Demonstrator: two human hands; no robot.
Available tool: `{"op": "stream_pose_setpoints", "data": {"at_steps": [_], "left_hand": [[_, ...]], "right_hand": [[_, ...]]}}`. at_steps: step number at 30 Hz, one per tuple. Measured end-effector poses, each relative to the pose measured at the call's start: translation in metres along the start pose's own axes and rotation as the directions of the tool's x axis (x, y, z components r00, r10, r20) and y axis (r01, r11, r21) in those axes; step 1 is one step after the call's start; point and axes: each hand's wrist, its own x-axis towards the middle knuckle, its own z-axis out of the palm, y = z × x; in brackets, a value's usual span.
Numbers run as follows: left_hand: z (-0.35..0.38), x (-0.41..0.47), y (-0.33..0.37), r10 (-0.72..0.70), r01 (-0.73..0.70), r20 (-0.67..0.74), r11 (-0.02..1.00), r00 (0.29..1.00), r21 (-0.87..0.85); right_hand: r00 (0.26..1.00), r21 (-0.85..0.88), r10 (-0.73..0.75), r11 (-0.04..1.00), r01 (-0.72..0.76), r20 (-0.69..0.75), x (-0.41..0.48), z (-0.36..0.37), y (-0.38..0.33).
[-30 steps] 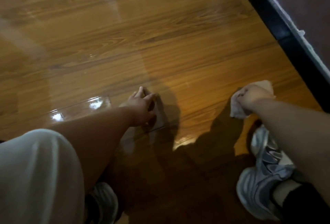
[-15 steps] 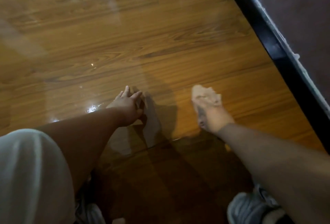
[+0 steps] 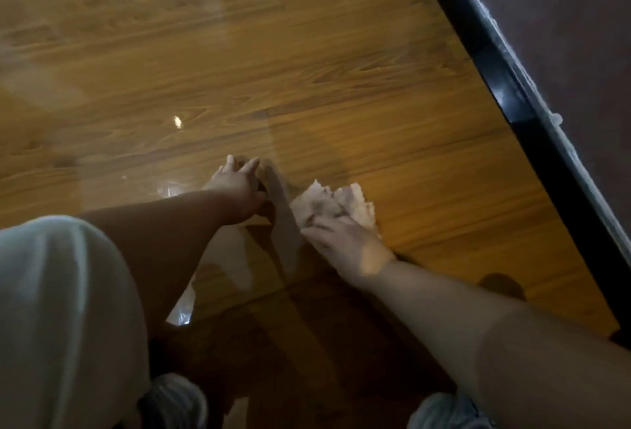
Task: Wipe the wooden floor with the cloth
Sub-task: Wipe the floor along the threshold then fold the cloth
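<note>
A glossy wooden floor of orange-brown planks fills most of the view. A crumpled pale cloth lies on it near the middle. My right hand presses down on the cloth's near side, fingers over it. Just to the left, my left hand rests flat on the floor with fingers spread, holding nothing. Only a narrow strip of floor separates the two hands.
A black skirting strip runs diagonally down the right side, with a dark reddish wall beyond it. My light trouser knee fills the lower left. Grey shoes show at the bottom edge.
My right hand has slid the cloth leftward across the floor, from near the skirting to right beside my left hand. The left hand has stayed planted.
</note>
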Motion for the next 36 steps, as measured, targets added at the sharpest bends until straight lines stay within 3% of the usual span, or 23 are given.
{"op": "stream_pose_setpoints", "data": {"at_steps": [3, 5, 6, 8, 10, 11, 13, 15, 17, 19, 21, 23, 25, 26, 29, 32, 33, 34, 36], "left_hand": [[0.013, -0.002, 0.012, 0.04, -0.041, 0.044, 0.999, 0.998, 0.01], [0.025, -0.009, 0.004, 0.046, -0.049, 0.075, 0.998, 0.996, 0.029], [0.032, -0.014, 0.0, 0.04, -0.044, 0.076, 0.998, 0.996, 0.052], [0.041, -0.014, 0.015, 0.088, -0.096, 0.075, 0.99, 0.993, 0.104], [0.041, -0.009, 0.032, 0.106, -0.108, 0.029, 0.989, 0.994, 0.103], [0.042, -0.01, 0.033, 0.091, -0.09, -0.002, 0.993, 0.996, 0.08], [0.041, -0.002, 0.04, 0.094, -0.091, -0.053, 0.994, 0.994, 0.053], [0.036, -0.003, 0.036, 0.101, -0.095, -0.089, 0.993, 0.991, 0.071], [0.031, 0.014, 0.046, 0.111, -0.106, -0.11, 0.993, 0.988, 0.044], [0.02, 0.03, 0.056, 0.098, -0.098, -0.129, 0.995, 0.987, 0.008], [0.009, 0.036, 0.06, 0.09, -0.092, -0.12, 0.996, 0.989, -0.005], [0.008, 0.047, 0.067, 0.081, -0.082, -0.058, 0.997, 0.995, -0.008], [0.009, 0.053, 0.071, 0.084, -0.084, 0.002, 0.996, 0.997, 0.026], [0.01, 0.054, 0.07, 0.081, -0.082, 0.014, 0.995, 0.997, 0.055], [0.012, 0.06, 0.063, 0.087, -0.088, 0.014, 0.991, 0.996, 0.099], [0.018, 0.063, 0.059, 0.09, -0.088, -0.01, 0.989, 0.996, 0.121], [0.019, 0.063, 0.057, 0.084, -0.082, -0.014, 0.99, 0.996, 0.118], [0.022, 0.065, 0.063, 0.093, -0.091, -0.012, 0.991, 0.996, 0.096], [0.022, 0.066, 0.065, 0.1, -0.1, -0.001, 0.993, 0.995, 0.064]], "right_hand": [[0.977, -0.129, 0.162, 0.975, -0.181, -0.141, -0.011, -0.016, 0.045], [0.926, -0.092, 0.325, 0.933, -0.347, -0.193, -0.019, -0.03, 0.081], [0.873, -0.058, 0.448, 0.883, -0.466, -0.193, -0.025, -0.038, 0.099], [0.664, 0.071, 0.722, 0.686, -0.724, -0.194, -0.054, -0.054, 0.132], [0.517, 0.124, 0.833, 0.544, -0.83, -0.196, -0.069, -0.055, 0.139], [0.522, 0.082, 0.83, 0.545, -0.835, -0.197, -0.067, -0.046, 0.125], [0.612, 0.103, 0.758, 0.644, -0.758, -0.228, -0.06, -0.027, 0.093], [0.794, 0.099, 0.553, 0.831, -0.548, -0.252, -0.047, -0.005, 0.05], [0.942, -0.023, 0.287, 0.955, -0.295, -0.172, -0.038, -0.002, 0.035], [0.987, -0.085, 0.107, 0.989, -0.117, -0.116, -0.033, -0.013, 0.049], [0.985, -0.128, 0.085, 0.986, -0.104, -0.149, -0.038, -0.026, 0.07], [0.89, -0.034, 0.37, 0.919, -0.392, -0.267, -0.053, -0.036, 0.111], [0.661, 0.037, 0.671, 0.711, -0.703, -0.337, -0.077, -0.054, 0.158], [0.565, 0.078, 0.75, 0.623, -0.778, -0.344, -0.091, -0.063, 0.179], [0.45, 0.253, 0.859, 0.505, -0.825, -0.244, -0.104, -0.083, 0.208], [0.355, 0.309, 0.907, 0.413, -0.857, -0.227, -0.075, -0.068, 0.182], [0.399, 0.284, 0.881, 0.462, -0.84, -0.255, -0.06, -0.056, 0.162], [0.499, 0.238, 0.817, 0.566, -0.789, -0.29, -0.049, -0.048, 0.141], [0.774, 0.126, 0.572, 0.819, -0.56, -0.271, -0.021, -0.029, 0.098]]}}
